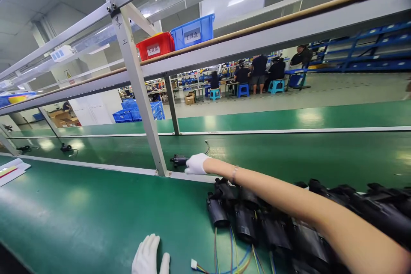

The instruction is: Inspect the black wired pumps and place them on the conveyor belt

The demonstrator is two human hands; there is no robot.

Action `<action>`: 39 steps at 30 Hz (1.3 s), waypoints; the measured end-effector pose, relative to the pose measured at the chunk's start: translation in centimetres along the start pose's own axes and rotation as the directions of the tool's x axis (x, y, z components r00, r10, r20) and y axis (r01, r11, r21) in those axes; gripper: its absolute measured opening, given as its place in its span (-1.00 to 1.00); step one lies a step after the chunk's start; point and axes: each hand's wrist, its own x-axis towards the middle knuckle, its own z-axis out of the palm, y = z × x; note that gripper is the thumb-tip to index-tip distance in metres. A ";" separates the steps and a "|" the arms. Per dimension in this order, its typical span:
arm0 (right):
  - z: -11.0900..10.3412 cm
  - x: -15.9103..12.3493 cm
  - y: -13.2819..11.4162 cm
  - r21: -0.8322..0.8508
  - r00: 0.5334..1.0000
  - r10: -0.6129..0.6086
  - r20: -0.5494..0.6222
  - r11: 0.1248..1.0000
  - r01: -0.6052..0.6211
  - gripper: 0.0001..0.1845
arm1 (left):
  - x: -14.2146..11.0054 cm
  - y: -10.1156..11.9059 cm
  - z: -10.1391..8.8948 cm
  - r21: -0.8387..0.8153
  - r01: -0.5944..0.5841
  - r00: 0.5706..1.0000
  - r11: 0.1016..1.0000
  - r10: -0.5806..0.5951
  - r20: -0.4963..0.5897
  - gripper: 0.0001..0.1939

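My right hand (196, 164), in a white glove, reaches far out over the green belt behind the table's rail. Its curled fingers are at the right end of a black cylindrical part with wires (179, 161), and the glove hides that end. My left hand (148, 256), also gloved, is low in the view over the green tabletop (96, 218), fingers stretched and thumb apart, holding nothing. Under my right forearm lie several similar black cylindrical parts (218, 212). Their thin coloured wires trail toward the front, one ending in a white connector (194, 264) right of my left hand.
A grey upright post (141, 94) stands just left of the reached part. Overhead, a shelf carries a red bin (156, 46) and a blue bin (193, 31). Another black part (66, 147) sits further left on the belt. Papers (13, 170) lie at far left. People sit beyond.
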 end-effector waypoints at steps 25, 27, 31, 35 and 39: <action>-1.6 -28.0 -4.5 0.285 0.739 -0.226 -0.635 0.820 0.496 -0.59 | 1.9 21.2 -18.1 -0.631 0.658 0.753 -0.412 0.343 0.562 -0.20; -0.5 -28.9 -3.0 0.396 0.738 -0.147 -0.658 0.767 0.505 -0.57 | 0.8 21.5 -18.2 -0.525 0.680 0.732 -0.511 0.443 0.517 -0.24; 2.2 -29.3 -0.9 0.483 0.791 -0.096 -0.605 0.745 0.460 -0.59 | 0.0 21.5 -17.5 -0.549 0.651 0.758 -0.524 0.484 0.436 -0.20; 4.2 -29.3 0.0 0.545 0.822 -0.055 -0.566 0.723 0.424 -0.58 | -0.2 21.1 -16.2 -0.608 0.587 0.808 -0.534 0.428 0.405 -0.17; 5.5 -29.4 0.1 0.607 0.854 -0.022 -0.519 0.695 0.387 -0.53 | -0.5 20.8 -16.4 -0.741 0.480 0.872 -0.469 0.344 0.348 -0.18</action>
